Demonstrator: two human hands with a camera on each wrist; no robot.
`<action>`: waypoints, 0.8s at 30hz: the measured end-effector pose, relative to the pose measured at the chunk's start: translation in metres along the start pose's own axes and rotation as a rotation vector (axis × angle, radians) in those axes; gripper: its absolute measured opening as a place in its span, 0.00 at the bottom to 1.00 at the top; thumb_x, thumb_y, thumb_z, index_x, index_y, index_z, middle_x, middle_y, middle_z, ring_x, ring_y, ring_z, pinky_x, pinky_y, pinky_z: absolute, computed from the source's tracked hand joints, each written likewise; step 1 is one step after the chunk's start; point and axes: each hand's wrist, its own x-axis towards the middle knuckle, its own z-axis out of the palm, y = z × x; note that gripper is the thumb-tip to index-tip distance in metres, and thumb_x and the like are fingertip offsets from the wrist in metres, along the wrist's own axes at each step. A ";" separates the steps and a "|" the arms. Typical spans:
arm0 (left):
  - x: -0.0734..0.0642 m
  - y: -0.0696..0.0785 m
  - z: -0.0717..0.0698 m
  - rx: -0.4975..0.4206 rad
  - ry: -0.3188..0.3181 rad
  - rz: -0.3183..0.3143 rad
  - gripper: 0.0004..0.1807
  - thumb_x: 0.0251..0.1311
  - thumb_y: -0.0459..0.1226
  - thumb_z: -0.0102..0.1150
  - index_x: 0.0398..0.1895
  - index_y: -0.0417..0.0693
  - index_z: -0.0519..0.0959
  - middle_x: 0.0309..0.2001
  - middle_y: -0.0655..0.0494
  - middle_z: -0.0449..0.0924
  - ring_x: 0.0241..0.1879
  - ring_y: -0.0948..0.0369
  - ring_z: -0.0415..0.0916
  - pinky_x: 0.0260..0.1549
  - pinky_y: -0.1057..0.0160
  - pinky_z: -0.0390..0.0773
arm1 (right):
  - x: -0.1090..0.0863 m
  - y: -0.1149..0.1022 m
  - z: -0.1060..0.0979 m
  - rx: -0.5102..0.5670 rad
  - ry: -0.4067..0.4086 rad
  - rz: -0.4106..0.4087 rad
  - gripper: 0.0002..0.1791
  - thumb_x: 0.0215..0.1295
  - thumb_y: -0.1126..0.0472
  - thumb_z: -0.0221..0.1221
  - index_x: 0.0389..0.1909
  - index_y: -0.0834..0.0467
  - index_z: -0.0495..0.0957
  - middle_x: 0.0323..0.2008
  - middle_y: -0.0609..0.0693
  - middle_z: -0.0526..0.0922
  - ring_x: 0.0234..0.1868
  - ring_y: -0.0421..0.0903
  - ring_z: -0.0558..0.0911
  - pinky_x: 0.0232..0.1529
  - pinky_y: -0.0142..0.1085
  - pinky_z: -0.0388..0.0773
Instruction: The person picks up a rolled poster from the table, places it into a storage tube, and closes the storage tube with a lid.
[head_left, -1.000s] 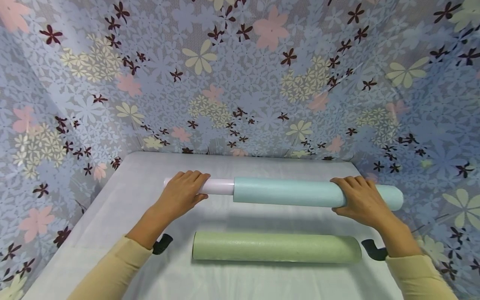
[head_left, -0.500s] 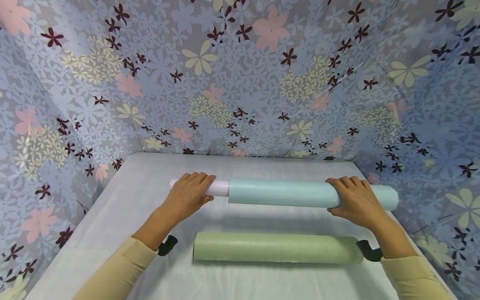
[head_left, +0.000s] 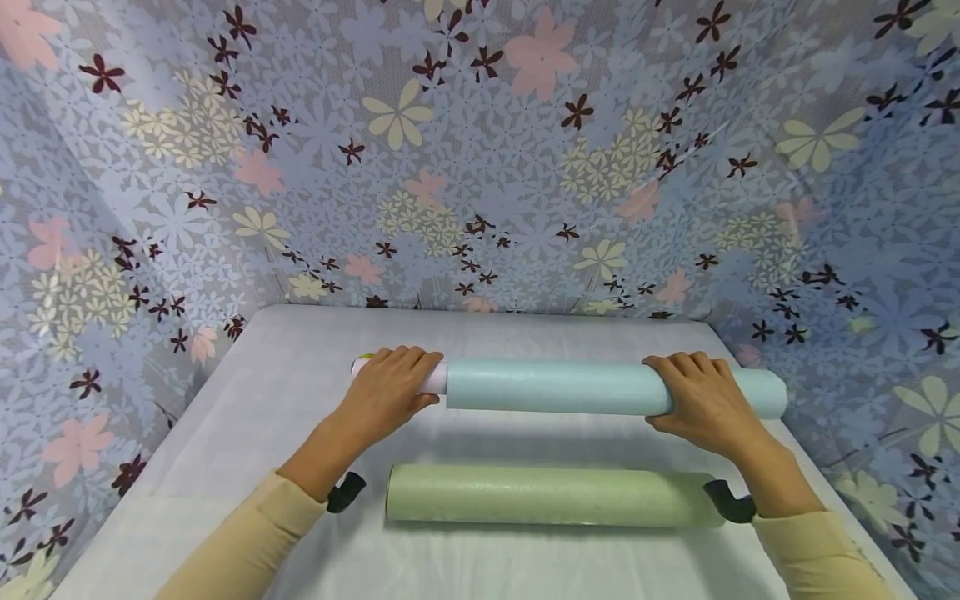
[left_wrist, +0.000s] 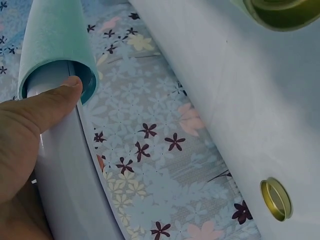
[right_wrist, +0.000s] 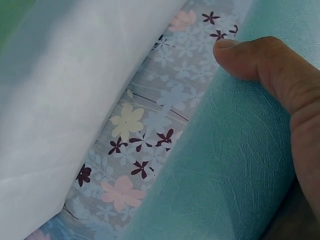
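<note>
The blue-green tube [right_wrist: 225, 155] looks leathery, finely creased, with a soft sheen; the pale inner roll [left_wrist: 60, 160] is smooth and glossy (plastic or coated paper, hard to tell). Toward five o'clock in the head view, the green tube [head_left: 555, 497] is satiny; at four o'clock in the left-wrist view, the ring [left_wrist: 267, 199] gleams like metal.

Insp. of your lt. blue tube [head_left: 555, 386]: no txt, brand, nr. or sign legible. Ditto white roll [left_wrist: 75, 165] in its L end, & green tube [head_left: 555, 497] on your side of it.
</note>
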 end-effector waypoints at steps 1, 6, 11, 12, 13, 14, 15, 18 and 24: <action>0.000 0.000 0.000 0.004 0.001 0.003 0.31 0.49 0.51 0.67 0.55 0.48 0.73 0.47 0.54 0.80 0.45 0.57 0.78 0.43 0.58 0.77 | 0.000 -0.001 0.000 0.001 0.002 -0.002 0.44 0.31 0.50 0.76 0.55 0.55 0.71 0.46 0.58 0.79 0.47 0.61 0.74 0.44 0.57 0.67; 0.000 0.002 0.001 0.011 0.005 0.009 0.31 0.50 0.52 0.67 0.55 0.48 0.74 0.48 0.54 0.80 0.46 0.57 0.78 0.44 0.58 0.77 | 0.001 -0.002 -0.001 -0.001 0.010 -0.013 0.44 0.32 0.50 0.76 0.56 0.55 0.71 0.46 0.58 0.79 0.47 0.61 0.74 0.44 0.57 0.67; 0.000 0.003 0.001 0.013 -0.001 0.006 0.31 0.51 0.52 0.66 0.55 0.48 0.73 0.48 0.54 0.80 0.47 0.57 0.78 0.44 0.58 0.77 | 0.001 -0.003 -0.001 -0.008 0.011 -0.016 0.44 0.32 0.49 0.76 0.56 0.55 0.71 0.46 0.58 0.79 0.47 0.61 0.74 0.44 0.57 0.67; 0.000 0.003 0.001 0.012 -0.004 0.005 0.31 0.51 0.52 0.66 0.55 0.48 0.73 0.48 0.54 0.80 0.47 0.57 0.78 0.44 0.58 0.77 | 0.001 -0.003 -0.001 -0.008 0.012 -0.016 0.44 0.32 0.49 0.76 0.56 0.55 0.71 0.46 0.58 0.79 0.47 0.61 0.74 0.44 0.57 0.67; 0.000 0.004 0.001 0.008 -0.007 0.004 0.31 0.51 0.52 0.66 0.55 0.48 0.73 0.48 0.54 0.80 0.47 0.57 0.78 0.44 0.58 0.77 | 0.001 -0.003 -0.001 -0.008 0.012 -0.015 0.44 0.32 0.49 0.76 0.56 0.55 0.71 0.46 0.58 0.79 0.47 0.61 0.74 0.44 0.57 0.67; -0.001 0.004 0.001 0.005 -0.010 0.003 0.31 0.51 0.52 0.66 0.55 0.48 0.73 0.48 0.54 0.80 0.47 0.57 0.78 0.45 0.58 0.77 | 0.001 -0.004 -0.001 -0.007 0.013 -0.015 0.44 0.32 0.50 0.76 0.55 0.55 0.71 0.46 0.58 0.79 0.47 0.61 0.74 0.43 0.57 0.67; -0.001 0.004 0.000 0.001 -0.011 0.003 0.31 0.51 0.52 0.66 0.55 0.47 0.73 0.48 0.54 0.80 0.47 0.57 0.78 0.45 0.58 0.77 | 0.001 -0.004 -0.001 -0.006 0.013 -0.015 0.44 0.32 0.49 0.76 0.55 0.55 0.71 0.45 0.58 0.79 0.47 0.60 0.74 0.43 0.57 0.67; -0.001 0.004 -0.001 -0.005 -0.015 0.004 0.31 0.51 0.52 0.66 0.56 0.47 0.73 0.48 0.54 0.80 0.48 0.57 0.77 0.45 0.58 0.77 | 0.001 -0.003 -0.002 -0.005 0.015 -0.016 0.44 0.31 0.49 0.76 0.55 0.55 0.71 0.45 0.57 0.79 0.47 0.60 0.74 0.43 0.57 0.67; -0.002 0.004 -0.003 -0.005 -0.020 0.010 0.32 0.51 0.53 0.65 0.56 0.47 0.73 0.49 0.54 0.79 0.48 0.57 0.77 0.46 0.58 0.77 | 0.001 -0.003 -0.002 -0.006 0.020 -0.016 0.44 0.31 0.50 0.76 0.55 0.55 0.71 0.45 0.58 0.79 0.47 0.60 0.74 0.43 0.57 0.67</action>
